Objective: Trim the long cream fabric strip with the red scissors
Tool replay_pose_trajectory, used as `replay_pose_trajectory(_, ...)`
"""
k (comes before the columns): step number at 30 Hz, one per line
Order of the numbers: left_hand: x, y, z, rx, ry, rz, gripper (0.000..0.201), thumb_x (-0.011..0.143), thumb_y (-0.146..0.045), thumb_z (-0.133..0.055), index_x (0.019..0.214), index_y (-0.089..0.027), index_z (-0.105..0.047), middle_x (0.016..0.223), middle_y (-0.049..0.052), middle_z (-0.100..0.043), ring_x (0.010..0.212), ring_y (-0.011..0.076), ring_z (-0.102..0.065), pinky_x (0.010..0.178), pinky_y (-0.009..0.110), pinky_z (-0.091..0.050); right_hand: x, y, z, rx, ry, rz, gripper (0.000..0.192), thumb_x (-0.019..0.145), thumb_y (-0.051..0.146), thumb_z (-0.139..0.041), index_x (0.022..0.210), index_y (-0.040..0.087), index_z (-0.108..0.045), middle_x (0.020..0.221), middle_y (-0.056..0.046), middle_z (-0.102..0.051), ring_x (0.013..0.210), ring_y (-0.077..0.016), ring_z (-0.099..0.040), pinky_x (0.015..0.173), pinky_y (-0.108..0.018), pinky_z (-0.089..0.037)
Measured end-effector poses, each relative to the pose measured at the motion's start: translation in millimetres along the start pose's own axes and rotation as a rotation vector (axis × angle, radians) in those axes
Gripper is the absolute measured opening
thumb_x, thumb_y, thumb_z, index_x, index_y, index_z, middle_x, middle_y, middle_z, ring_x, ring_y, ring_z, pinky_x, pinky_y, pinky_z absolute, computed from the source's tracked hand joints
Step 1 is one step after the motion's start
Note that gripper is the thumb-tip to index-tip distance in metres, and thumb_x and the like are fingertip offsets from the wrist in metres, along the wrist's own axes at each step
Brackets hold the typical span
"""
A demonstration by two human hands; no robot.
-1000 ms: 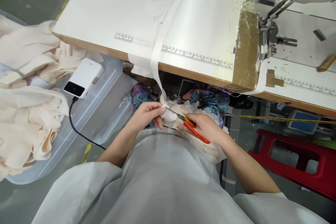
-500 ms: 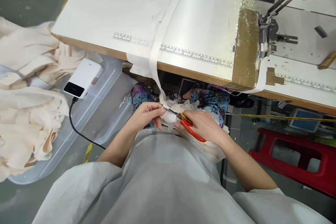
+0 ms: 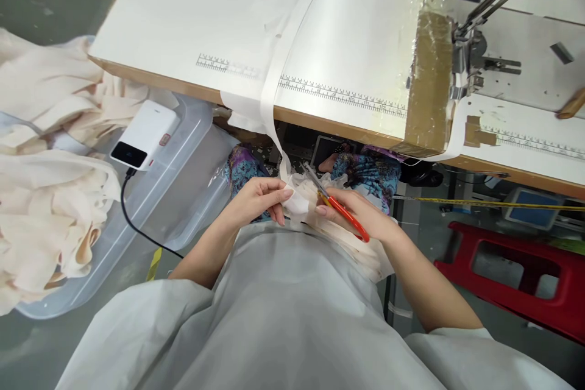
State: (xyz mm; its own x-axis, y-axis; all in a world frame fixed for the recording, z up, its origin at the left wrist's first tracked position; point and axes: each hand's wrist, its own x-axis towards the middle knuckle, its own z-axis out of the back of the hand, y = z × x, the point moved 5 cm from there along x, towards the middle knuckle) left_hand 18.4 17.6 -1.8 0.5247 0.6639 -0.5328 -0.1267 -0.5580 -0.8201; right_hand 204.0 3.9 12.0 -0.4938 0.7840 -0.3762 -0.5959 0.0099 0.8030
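Note:
Between thumb and fingers, my left hand pinches a white fabric strip that hangs over the table edge. Its lower part lies by a bunch of pale cloth on my lap. My right hand is closed around scissors with red-orange handles. Their blades point up and left, a little to the right of the strip and apart from it. More cream fabric lies under my right hand.
A white table with printed rulers carries a sewing machine at right. Cream cloth fills a clear plastic bin at left, with a white power bank on its rim. A red stool stands at right.
The scissors have come off the strip at my left fingertips, moving right and turning so their blades point more upward. My left hand has stayed in nearly the same place.

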Motion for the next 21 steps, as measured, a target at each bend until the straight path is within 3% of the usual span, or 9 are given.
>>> replay_pose_trajectory(3, 2, 0, -7.4, 0.013, 0.014, -0.01, 0.038, 0.081, -0.053, -0.067, 0.082, -0.015, -0.059, 0.055, 0.003, -0.068, 0.051, 0.0163, -0.066, 0.051, 0.021, -0.047, 8, 8, -5, 0.206, -0.064, 0.065, 0.038, 0.082, 0.056, -0.059, 0.077, 0.02, -0.048, 0.074, 0.002, -0.049, 0.066, -0.0125, -0.045, 0.061, -0.025, -0.036)
replay_pose_trajectory(8, 2, -8, -20.5, 0.11, 0.076, -0.063, 0.035, 0.091, -0.056, -0.048, 0.098, -0.021, -0.046, 0.059, 0.001, -0.068, 0.059, 0.0208, -0.07, 0.056, 0.028, -0.052, 20, 10, -16, 0.282, -0.275, 0.076, 0.029, 0.079, 0.043, -0.06, 0.071, 0.021, -0.044, 0.066, 0.004, -0.042, 0.062, -0.0115, -0.04, 0.058, -0.024, -0.034)
replay_pose_trajectory(10, 1, -32, -12.0, 0.321, -0.053, -0.196, 0.03, 0.094, -0.05, -0.045, 0.099, -0.021, -0.047, 0.066, 0.002, -0.068, 0.061, 0.0189, -0.068, 0.059, 0.028, -0.051, 17, 11, -12, 0.221, -0.37, 0.102, 0.023, 0.08, 0.037, -0.057, 0.071, 0.021, -0.044, 0.065, 0.004, -0.043, 0.061, -0.0114, -0.041, 0.058, -0.025, -0.035)
replay_pose_trajectory(13, 0, -93, 12.8, 0.793, -0.477, -0.51, 0.024, 0.088, -0.04, -0.058, 0.098, -0.019, -0.054, 0.086, 0.005, -0.067, 0.076, 0.0188, -0.065, 0.067, 0.03, -0.05, 3, 14, 3, 0.077, -0.511, 0.148, 0.014, 0.08, 0.031, -0.057, 0.076, 0.021, -0.048, 0.069, 0.003, -0.048, 0.061, -0.0116, -0.043, 0.059, -0.025, -0.036)
replay_pose_trajectory(15, 8, -129, 27.0, 1.033, -0.681, -0.621, 0.025, 0.082, -0.035, -0.065, 0.099, -0.019, -0.056, 0.098, 0.009, -0.065, 0.095, 0.0243, -0.062, 0.074, 0.033, -0.05, -11, 13, 13, 0.061, -0.55, 0.141, 0.011, 0.081, 0.031, -0.057, 0.08, 0.021, -0.052, 0.073, 0.001, -0.053, 0.063, -0.0123, -0.047, 0.061, -0.026, -0.04)
replay_pose_trajectory(18, 38, -163, 48.0, 1.217, -0.779, -0.573, 0.022, 0.077, -0.028, -0.07, 0.093, -0.018, -0.058, 0.105, 0.013, -0.062, 0.112, 0.0337, -0.054, 0.081, 0.039, -0.048, -37, 1, 28, 0.175, -0.581, 0.068, 0.016, 0.083, 0.037, -0.059, 0.085, 0.021, -0.058, 0.08, -0.003, -0.061, 0.07, -0.0165, -0.057, 0.064, -0.029, -0.045)
replay_pose_trajectory(21, 67, -184, 66.8, 1.256, -0.769, -0.412, 0.02, 0.075, -0.02, -0.07, 0.089, -0.015, -0.057, 0.102, 0.015, -0.062, 0.115, 0.0378, -0.052, 0.089, 0.041, -0.045, -68, -19, 46, 0.318, -0.63, -0.04, 0.028, 0.08, 0.051, -0.063, 0.087, 0.024, -0.061, 0.087, -0.006, -0.065, 0.079, -0.0235, -0.062, 0.07, -0.037, -0.05)
